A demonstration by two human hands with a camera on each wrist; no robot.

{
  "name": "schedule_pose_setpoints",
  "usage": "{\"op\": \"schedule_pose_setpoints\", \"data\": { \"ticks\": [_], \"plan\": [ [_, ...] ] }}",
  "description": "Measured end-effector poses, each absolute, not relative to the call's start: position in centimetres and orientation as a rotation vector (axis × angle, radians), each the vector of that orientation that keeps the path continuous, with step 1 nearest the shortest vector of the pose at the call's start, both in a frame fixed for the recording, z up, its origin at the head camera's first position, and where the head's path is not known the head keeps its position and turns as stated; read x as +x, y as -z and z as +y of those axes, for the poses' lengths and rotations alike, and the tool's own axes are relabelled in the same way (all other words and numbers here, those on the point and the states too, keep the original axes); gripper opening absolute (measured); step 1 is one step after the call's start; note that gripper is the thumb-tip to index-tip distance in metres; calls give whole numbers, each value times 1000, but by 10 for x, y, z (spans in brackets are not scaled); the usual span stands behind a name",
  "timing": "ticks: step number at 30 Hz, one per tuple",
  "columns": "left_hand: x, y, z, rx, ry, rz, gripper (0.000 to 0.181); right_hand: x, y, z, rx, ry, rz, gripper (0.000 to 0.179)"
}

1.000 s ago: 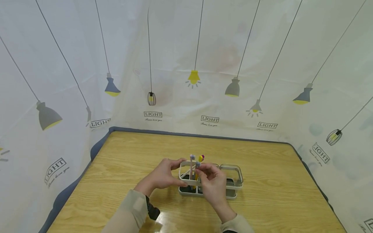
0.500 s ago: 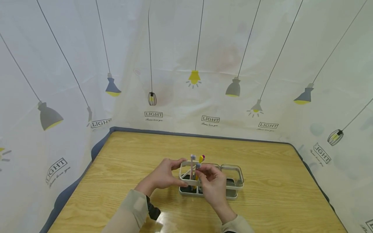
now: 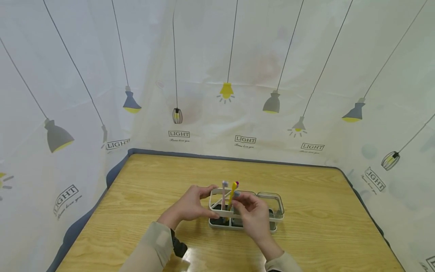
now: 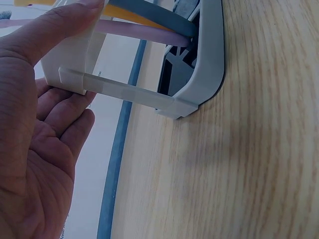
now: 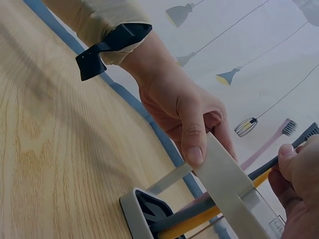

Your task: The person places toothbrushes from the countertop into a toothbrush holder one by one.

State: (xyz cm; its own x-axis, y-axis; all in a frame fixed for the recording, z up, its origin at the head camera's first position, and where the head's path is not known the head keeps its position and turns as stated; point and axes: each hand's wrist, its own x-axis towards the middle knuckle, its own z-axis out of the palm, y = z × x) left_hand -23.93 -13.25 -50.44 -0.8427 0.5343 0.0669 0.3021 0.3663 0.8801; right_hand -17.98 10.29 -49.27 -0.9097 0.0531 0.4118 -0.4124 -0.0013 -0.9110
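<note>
My left hand [image 3: 190,204] grips the left end of a white toothbrush holder [image 3: 224,214], thumb in front and fingers behind its upper rim. My right hand [image 3: 255,217] pinches a blue-grey toothbrush [image 5: 264,169] between thumb and fingers below its head. That brush leans through the holder's left opening, its lower end down at the dark base tray [image 4: 177,74]. In the same opening stand a pink toothbrush [image 3: 223,194] and a yellow toothbrush [image 3: 233,190], bristles up. The right hand hides part of the holder's middle.
A transparent cup [image 3: 280,204] sits in the holder's right end, with another partly hidden behind the right hand. Under the holder is a wood-grain table [image 3: 326,219], bordered by a blue edge and a white lamp-print curtain [image 3: 204,56].
My right hand has shifted slightly right, tilting the blue-grey toothbrush's head to the right, away from the yellow brush, whose stem now shows more. The left hand and holder stay put.
</note>
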Motion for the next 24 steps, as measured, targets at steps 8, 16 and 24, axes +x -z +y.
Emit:
{"op": "schedule_pose_setpoints", "data": {
  "ticks": [8,16,24],
  "plan": [
    [-240,503,-133,716,-1445,2409,96,-182,494,112,347,-1994,-1997,17],
    [-244,505,-136,700,-1438,2420,97,-184,493,117,320,-2030,-1987,18],
    [-244,508,-142,682,-1405,2463,99,-185,492,132,347,-1998,-2013,23]
  ]
}}
